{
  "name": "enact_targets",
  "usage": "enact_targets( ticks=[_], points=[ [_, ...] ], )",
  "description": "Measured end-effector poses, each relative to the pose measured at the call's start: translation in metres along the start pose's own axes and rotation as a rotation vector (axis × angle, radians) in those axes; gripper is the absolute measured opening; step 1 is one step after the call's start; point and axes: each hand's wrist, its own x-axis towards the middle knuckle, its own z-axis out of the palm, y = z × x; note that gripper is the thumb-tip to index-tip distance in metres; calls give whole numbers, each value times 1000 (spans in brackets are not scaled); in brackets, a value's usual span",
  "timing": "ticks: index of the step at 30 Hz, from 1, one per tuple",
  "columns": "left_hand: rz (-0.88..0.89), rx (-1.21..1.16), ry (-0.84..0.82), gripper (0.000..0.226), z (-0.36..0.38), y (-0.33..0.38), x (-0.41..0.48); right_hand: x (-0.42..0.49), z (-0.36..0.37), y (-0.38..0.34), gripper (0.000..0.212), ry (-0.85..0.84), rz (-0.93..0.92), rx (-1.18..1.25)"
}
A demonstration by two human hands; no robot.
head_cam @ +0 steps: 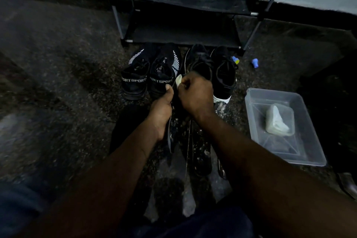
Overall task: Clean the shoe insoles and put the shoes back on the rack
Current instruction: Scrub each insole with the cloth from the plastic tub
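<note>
Insole (pixel 170 137) held edge-up above the floor, left hand (pixel 161 110) gripping its middle; right hand (pixel 193 96) pinches a pale cloth (pixel 178 80) against its top end. Wiping under way, I judge. More insoles (pixel 201 152) lie beneath, number unclear in the dark. Four shoes (pixel 135 81) on the floor; rack (pixel 179 31) holds none, so reshelving remains. One clear tray (pixel 251 114), one pale lump (pixel 278 121) inside; two blue caps (pixel 255 63) nearby.

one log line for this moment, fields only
step: insole wipe | left hand: grips insole | right hand: pinches white cloth | shoes: on floor before rack
</note>
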Motion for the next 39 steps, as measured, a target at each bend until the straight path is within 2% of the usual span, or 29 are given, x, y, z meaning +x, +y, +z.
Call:
enact_targets(
  ticks=[6,12,17,24,32,39],
  points=[
    [43,-14,38,67,-7,1,4,-26,12,-5,6,-27,-87,26],
    [36,-48,-22,69,-6,3,1,-26,10,-4,5,-16,-175,-13],
    [-2,-32,-62,74,1,2,-2,-3,-5,-3,6,53,-86,-44],
    [-10,-40,-46,65,-3,1,-3,-44,3,-3,9,8,-168,-34],
    [-2,-4,-12,73,-1,5,-4,-7,-3,-3,10,18,-130,-123],
    [35,-16,8,67,-4,2,-4,-36,9,-2,15,-26,-151,-91]
  ],
)
